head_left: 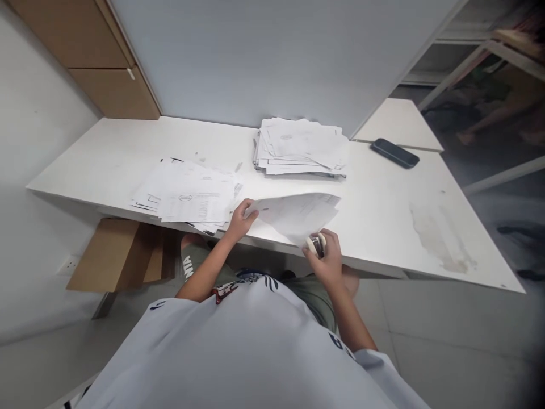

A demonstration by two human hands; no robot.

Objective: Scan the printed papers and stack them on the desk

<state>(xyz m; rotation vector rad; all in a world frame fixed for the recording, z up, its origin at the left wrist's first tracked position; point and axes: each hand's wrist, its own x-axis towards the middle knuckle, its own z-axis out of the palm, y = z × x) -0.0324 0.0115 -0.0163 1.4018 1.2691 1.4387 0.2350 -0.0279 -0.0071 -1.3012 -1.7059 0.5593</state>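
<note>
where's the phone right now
In the head view, the phone lies on the table at its far right, just right of the far paper stack.

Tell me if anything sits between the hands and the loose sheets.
Nothing visible does. The left hand grips the sheets directly at their left edge; the right hand holds a small silvery object against their near corner.

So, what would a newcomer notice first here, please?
The sheets held over the table's near edge: the left hand grips one end, the right hand holds a silvery tool, perhaps a stapler, at the other. Behind lie a left stack and a centre stack of paper, and a phone far right.
</note>
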